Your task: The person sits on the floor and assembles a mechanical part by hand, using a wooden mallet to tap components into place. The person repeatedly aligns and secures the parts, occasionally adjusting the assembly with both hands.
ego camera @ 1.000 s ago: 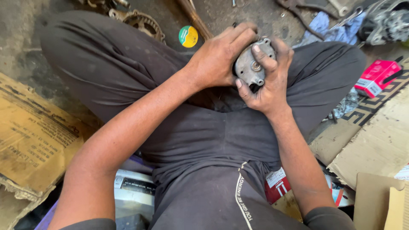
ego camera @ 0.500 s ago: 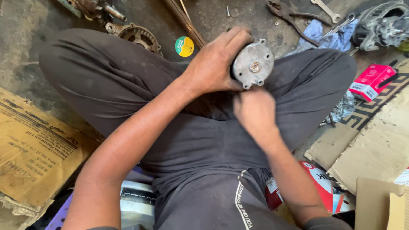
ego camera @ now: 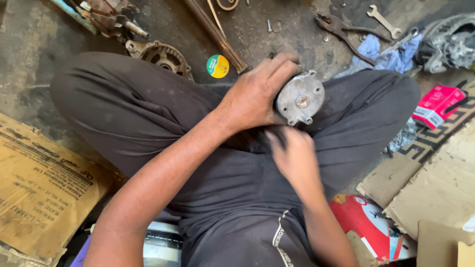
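We grip the round metal motor part (ego camera: 300, 99) tight in our left hand (ego camera: 255, 94) above our lap so it stays steady, while our blurry right hand (ego camera: 292, 155) hangs just below, fingers too blurred to tell.

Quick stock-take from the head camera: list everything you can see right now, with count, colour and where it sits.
motor housing: 1, grey metal, gripped over the lap
round tin: 1, yellow-green, on the floor above the left knee
toothed metal part: 1, rusty, floor, upper left
pliers: 1, dark, floor, top right
spanner: 1, silver, top right
blue rag: 1, by the right knee
red box: 1, right edge
cardboard: several brown sheets, left and lower right
left hand: wrapped around the housing
right hand: blurred, just below the housing, grip unclear
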A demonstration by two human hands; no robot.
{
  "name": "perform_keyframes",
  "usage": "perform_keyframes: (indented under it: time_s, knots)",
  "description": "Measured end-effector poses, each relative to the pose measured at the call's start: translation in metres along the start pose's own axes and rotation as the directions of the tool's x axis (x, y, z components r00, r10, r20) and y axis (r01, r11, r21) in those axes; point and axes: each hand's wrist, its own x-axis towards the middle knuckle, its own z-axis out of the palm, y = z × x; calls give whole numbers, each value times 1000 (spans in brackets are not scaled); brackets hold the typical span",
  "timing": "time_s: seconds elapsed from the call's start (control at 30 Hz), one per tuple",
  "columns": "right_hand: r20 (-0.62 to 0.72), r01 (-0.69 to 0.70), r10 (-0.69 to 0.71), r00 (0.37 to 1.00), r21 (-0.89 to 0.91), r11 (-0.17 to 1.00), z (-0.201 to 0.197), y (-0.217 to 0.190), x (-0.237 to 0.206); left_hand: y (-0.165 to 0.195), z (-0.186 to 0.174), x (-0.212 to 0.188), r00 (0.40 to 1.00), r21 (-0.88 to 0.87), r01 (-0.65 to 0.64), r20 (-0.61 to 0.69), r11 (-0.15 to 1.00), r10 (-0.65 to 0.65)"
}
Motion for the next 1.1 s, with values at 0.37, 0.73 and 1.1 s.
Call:
perform_keyframes:
  time_s: [0.37,0.73,1.1]
  knots:
    - [-590,407,146,794,695,592,-127,38,-64,-1,3,7,1000,-9,-13,-2,1000,13]
    - [-539,403,-72,839,527,749,-82,-20,6,3,5,1,999,12,-31,-10,999,31]
    - [-367,326,-236,900,207,922,-74,-36,14,3,4,2,999,17,-33,1,999,33]
